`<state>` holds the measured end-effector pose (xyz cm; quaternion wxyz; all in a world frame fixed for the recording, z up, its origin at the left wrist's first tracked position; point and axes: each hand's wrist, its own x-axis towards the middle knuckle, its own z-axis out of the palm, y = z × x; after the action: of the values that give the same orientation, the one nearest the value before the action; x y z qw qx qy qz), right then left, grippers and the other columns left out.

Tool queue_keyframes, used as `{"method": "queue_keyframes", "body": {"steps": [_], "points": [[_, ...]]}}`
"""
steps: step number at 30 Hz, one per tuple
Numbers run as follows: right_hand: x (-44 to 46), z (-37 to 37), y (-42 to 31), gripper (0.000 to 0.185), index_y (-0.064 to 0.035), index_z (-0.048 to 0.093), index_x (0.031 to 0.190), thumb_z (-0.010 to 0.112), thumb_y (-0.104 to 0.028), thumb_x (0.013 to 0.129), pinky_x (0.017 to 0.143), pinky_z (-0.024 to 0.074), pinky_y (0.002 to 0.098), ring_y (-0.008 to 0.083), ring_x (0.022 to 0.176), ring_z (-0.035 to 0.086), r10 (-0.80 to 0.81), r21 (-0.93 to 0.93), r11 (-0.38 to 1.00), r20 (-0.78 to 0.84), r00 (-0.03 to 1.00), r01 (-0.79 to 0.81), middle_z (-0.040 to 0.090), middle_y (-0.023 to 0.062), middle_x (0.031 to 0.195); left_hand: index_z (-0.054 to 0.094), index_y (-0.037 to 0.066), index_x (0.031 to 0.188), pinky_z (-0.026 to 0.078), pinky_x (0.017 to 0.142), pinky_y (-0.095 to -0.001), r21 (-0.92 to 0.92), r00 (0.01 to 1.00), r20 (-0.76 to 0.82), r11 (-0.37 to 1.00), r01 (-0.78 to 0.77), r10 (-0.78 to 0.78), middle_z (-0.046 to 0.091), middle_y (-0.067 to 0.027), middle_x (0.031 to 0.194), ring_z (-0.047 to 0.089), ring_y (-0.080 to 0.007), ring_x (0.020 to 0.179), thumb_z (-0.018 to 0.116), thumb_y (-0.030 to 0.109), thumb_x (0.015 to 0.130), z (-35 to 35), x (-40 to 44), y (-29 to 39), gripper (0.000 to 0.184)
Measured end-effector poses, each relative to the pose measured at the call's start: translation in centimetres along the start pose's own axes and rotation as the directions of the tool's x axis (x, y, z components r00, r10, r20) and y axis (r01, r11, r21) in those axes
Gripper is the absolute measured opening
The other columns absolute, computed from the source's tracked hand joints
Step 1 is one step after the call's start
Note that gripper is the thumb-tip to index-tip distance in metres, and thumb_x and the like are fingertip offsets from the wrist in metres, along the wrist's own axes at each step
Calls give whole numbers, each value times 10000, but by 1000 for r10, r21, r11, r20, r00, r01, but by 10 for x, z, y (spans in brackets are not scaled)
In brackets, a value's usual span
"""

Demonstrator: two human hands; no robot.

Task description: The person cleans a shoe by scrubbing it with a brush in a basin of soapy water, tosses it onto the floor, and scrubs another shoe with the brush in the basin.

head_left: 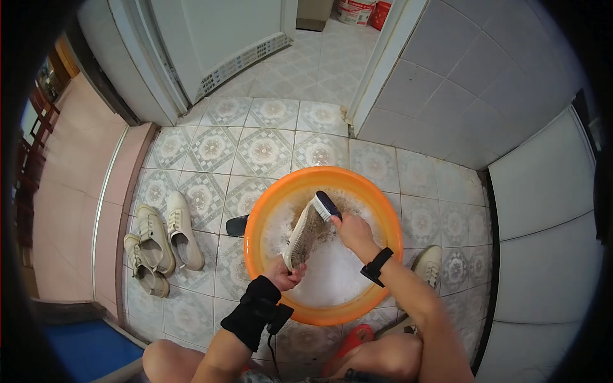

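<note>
My left hand (285, 273) is closed around the heel end of a white shoe (304, 234), which is tilted on its side with its dirty patterned sole turned to the right. In my right hand (354, 235) is a dark-handled scrub brush (327, 205), its white bristles against the toe end of the sole. Both hands are over an orange basin (257, 281) on the floor. White suds (332, 274) and greyish dirty foam fill the basin around the shoe.
Several pale shoes (182, 231) stand on the tiled floor to the left. Another shoe (429, 265) is right of the basin, partly behind my right arm. A dark object (237, 226) touches the basin's left side. A doorway lies ahead, with a tiled wall (460, 83) at right.
</note>
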<state>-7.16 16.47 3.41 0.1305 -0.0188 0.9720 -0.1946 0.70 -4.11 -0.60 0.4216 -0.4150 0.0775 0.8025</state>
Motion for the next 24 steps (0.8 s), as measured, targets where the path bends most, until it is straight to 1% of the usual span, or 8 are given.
{"method": "queue_keyframes", "body": {"steps": [3,7,9,16,19,21,22,24], "points": [[-42,-1,-45,407,9,541,863,462,-390,862,629,456,490,398,687,585,-169,31,985,76,983,167,593,230,710,482,34,951,270,321,-175,-43,1000,-16,999,-14,14,480,-91,643,412,-111,444,466,275,851,-4,-3,7,262],[-62,-8,-53,408,-10,568,871,450,-400,864,654,453,477,398,717,586,-152,31,988,216,964,149,597,230,744,466,60,924,282,317,-182,3,997,68,999,-37,37,478,-102,673,427,-110,457,417,247,867,-24,1,17,202],[-25,0,-17,430,1,569,906,445,-408,863,685,457,470,392,772,588,-12,11,1000,41,999,12,606,230,805,454,67,955,277,324,-178,99,996,-1,991,-87,88,475,-109,681,406,-109,442,389,231,868,-8,0,10,196],[-8,32,51,438,-1,589,945,425,-400,872,723,451,446,361,825,592,292,-57,955,-7,956,-292,613,218,824,446,79,1022,265,324,-187,163,958,-125,957,-238,259,465,-135,710,383,-120,439,336,161,849,5,-10,11,221],[-18,43,65,438,-3,599,933,411,-395,878,700,447,449,346,800,599,249,-70,968,194,949,-240,618,208,814,461,81,1021,297,366,-192,221,930,-128,924,-312,344,477,-132,724,394,-127,457,317,177,857,8,-12,5,238],[-38,-4,23,418,-8,596,888,403,-378,886,670,443,456,373,755,590,255,324,847,448,857,-422,606,218,779,478,78,978,305,379,-195,197,881,-248,912,-360,402,492,-116,706,408,-131,483,333,189,863,11,-13,6,215],[-45,-9,16,418,-8,596,888,403,-378,886,670,443,456,373,755,590,257,322,847,449,856,-423,606,218,779,478,78,978,305,379,-195,196,882,-249,913,-358,400,492,-116,706,408,-131,483,333,189,863,13,-14,8,215],[-58,-15,6,399,-15,577,852,415,-378,885,639,437,468,405,707,571,37,373,926,49,998,-52,586,234,748,484,77,979,271,363,-199,216,866,-249,896,-387,434,473,-125,710,377,-121,468,329,179,850,16,-14,11,226]]}}
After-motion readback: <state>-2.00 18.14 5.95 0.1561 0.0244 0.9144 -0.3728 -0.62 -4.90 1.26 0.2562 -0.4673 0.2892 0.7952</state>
